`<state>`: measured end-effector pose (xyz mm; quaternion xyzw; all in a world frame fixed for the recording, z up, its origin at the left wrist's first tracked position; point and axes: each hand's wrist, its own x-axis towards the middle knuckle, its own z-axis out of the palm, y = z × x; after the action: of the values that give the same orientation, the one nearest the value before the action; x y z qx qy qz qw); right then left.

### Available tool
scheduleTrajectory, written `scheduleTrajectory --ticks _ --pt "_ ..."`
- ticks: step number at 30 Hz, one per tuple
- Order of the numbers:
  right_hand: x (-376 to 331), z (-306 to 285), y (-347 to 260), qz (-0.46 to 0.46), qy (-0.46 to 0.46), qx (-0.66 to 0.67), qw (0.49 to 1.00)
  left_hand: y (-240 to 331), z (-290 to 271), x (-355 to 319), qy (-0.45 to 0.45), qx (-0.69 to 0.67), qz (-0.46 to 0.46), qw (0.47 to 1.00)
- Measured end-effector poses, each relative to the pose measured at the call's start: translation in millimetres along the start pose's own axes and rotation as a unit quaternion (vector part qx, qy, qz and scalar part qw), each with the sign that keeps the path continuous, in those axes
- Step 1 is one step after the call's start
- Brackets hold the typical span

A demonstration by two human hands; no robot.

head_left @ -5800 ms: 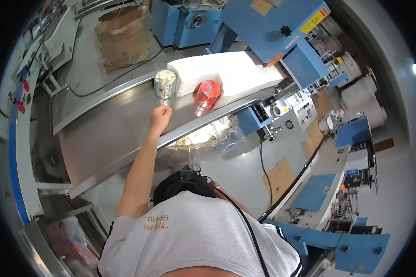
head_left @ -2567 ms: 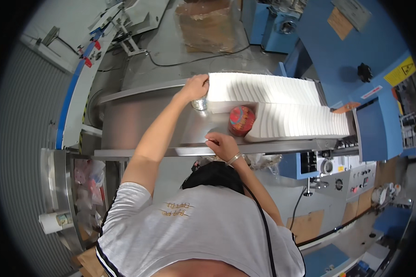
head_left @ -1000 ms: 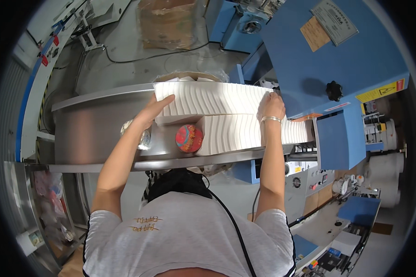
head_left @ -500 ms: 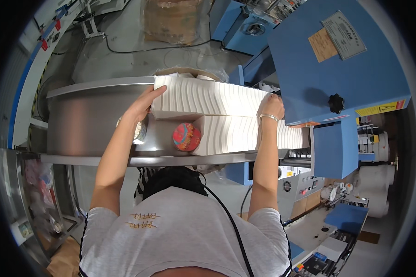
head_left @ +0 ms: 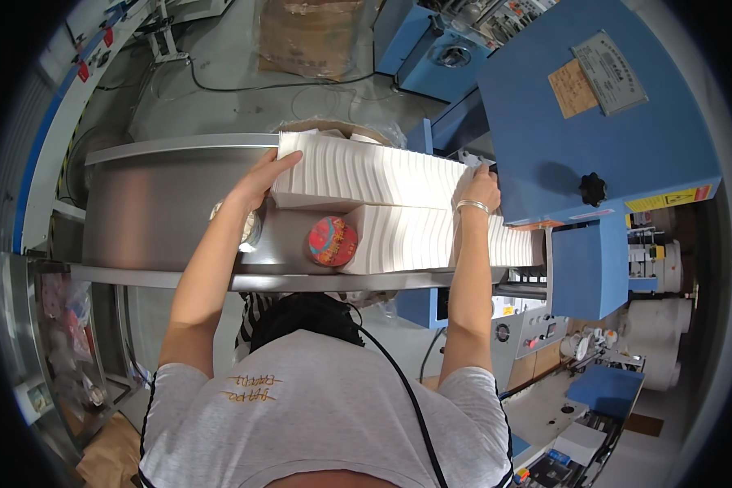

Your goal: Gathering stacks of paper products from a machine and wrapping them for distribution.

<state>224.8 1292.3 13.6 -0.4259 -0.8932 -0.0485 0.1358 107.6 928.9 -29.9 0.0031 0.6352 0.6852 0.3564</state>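
A long far row of white paper pieces, standing packed on edge in wavy lines, lies between my two hands. My left hand is at its left end, thumb and fingers against the end face, the fingers partly hidden. At the row's right end, beside the blue machine, my right hand has its fingers bent over the edge; a bracelet is on that wrist. A second white paper row sits nearer me, running under my right forearm. Touching its left end is a round red patterned tin or lid.
The rows lie in a metal trough with raised rims. A shiny round object is partly behind my left forearm. The blue machine with a black knob stands at right. A cardboard box is on the floor beyond.
The whole view has shifted slightly. Both hands keep their places at the two ends of the far paper row, with no clear movement of the paper.
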Motion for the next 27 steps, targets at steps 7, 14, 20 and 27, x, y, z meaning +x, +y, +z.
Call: scheduleTrajectory --ticks 7,14,20,27 --pt "7 6 14 -0.041 -0.046 0.003 0.998 -7 0 10 0.025 0.013 0.012 1.000" --pt "3 4 19 -0.053 -0.080 -0.003 0.995 0 4 3 0.012 0.034 0.008 0.999" --pt "1 -14 9 -0.027 -0.143 -0.011 0.989 -6 0 9 0.011 0.047 0.011 0.999" --pt "4 -28 1 -0.005 -0.210 -0.004 0.978 -5 -4 15 -0.020 0.086 0.000 0.996"
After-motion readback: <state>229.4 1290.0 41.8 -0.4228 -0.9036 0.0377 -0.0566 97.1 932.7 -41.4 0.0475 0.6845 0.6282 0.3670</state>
